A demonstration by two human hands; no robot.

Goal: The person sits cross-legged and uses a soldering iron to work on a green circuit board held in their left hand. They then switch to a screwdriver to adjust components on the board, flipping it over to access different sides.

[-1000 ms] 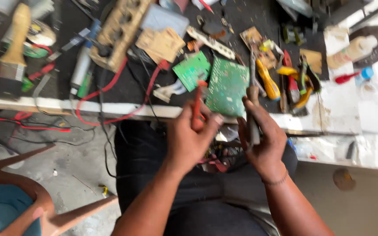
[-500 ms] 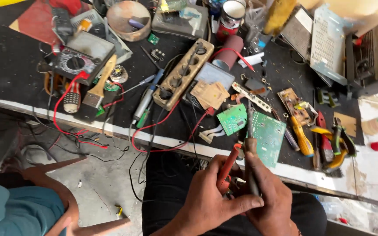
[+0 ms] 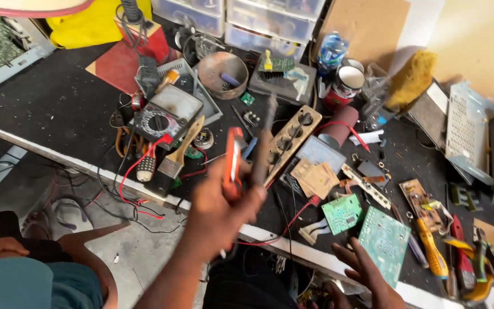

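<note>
Half a second ago both my hands sat low together at the table (image 3: pixel 52 109) edge, the red probe and the dark probe pinched between them. Now the left hand (image 3: pixel 218 209) has come up and forward over the table with both tools in it, and the right hand (image 3: pixel 367 274) has let go and dropped away toward the near edge. My view has also swung up, so the back of the table with its drawers and jars shows. I judge the two-handed work at the edge has paused and the tools are being carried out over the clutter.

Left fingers (image 3: pixel 253 197): curled shut around the red probe (image 3: pixel 233 157), which stands nearly upright above the fist. The dark probe (image 3: pixel 265 143) rises beside it in the same grip, blurred with motion, so I cannot tell just how it is pinned.

Right fingers (image 3: pixel 347 253): spread wide and holding nothing. They hover just beside the near corner of the big green board (image 3: pixel 385 243); whether they touch it I cannot tell.

The small green board (image 3: pixel 342 213) lies just left of the big one. The meter (image 3: pixel 164 114) sits well apart to the left, with a brush (image 3: pixel 178 157) lying in front of it.
</note>
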